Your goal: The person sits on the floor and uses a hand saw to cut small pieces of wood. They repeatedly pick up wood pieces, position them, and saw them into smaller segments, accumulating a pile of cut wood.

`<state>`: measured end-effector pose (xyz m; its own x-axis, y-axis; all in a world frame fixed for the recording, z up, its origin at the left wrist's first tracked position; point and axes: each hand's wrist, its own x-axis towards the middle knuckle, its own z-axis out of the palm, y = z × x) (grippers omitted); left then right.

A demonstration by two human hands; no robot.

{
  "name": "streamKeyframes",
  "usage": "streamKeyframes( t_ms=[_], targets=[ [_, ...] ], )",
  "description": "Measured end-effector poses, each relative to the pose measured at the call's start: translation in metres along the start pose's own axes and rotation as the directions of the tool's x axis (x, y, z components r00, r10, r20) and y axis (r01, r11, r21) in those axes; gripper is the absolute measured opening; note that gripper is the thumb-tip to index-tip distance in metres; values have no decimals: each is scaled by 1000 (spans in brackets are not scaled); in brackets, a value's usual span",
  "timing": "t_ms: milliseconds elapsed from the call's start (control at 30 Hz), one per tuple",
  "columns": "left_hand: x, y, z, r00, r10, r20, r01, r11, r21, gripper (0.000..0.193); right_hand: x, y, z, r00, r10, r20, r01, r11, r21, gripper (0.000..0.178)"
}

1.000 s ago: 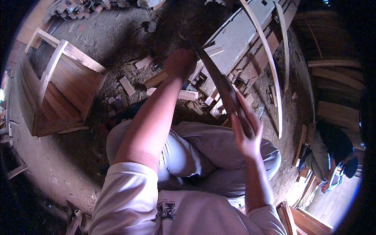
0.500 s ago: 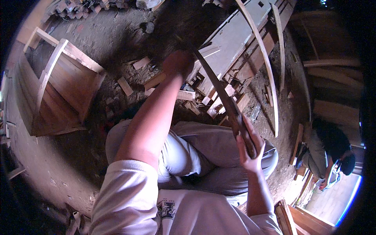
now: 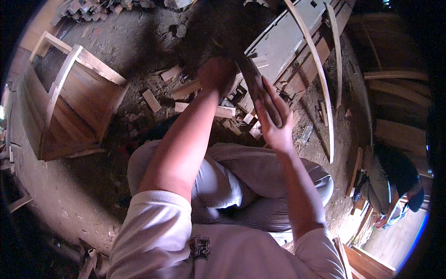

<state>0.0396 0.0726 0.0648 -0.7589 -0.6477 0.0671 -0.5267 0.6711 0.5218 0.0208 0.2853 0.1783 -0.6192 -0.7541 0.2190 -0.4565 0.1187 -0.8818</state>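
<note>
My right hand (image 3: 280,132) is wrapped round the dark brown handle end of a long, flat, tapering tool that looks like a handsaw (image 3: 250,74). No teeth show. Its blade slants away up and left into deep shadow. Beside the far part of the blade, my left hand (image 3: 217,72) reaches out on a stretched arm. Shadow hides its fingers and whatever lies under them. Both forearms extend over my folded legs (image 3: 260,167) in grey trousers.
Wood offcuts (image 3: 152,101) litter the dirt floor ahead. A curved wooden frame (image 3: 79,107) stands at left. Long boards (image 3: 285,42) and a bent pale strip (image 3: 320,76) lie at upper right. Another person (image 3: 392,179) works at far right; stacked timber (image 3: 93,9) lies at the back.
My right hand has pushed the handsaw forward and slightly left, away from my knee and closer to my left hand. My left arm has barely moved.
</note>
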Motion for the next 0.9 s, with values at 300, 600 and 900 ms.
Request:
streamKeyframes(
  t_ms=[300,600,900],
  targets=[
    [-9,11,-29,968,-245,47,248,966,-71,33,-134,-70,-81,955,292,44,-267,918,-295,57],
    [-8,-4,-14,996,-85,3,85,995,53,30,-52,-50,-24,992,125,29,-121,988,-100,52],
    [-4,-12,11,993,-34,-109,33,999,-17,36,-9,-32,1,996,73,43,-74,997,16,49]
  ],
)
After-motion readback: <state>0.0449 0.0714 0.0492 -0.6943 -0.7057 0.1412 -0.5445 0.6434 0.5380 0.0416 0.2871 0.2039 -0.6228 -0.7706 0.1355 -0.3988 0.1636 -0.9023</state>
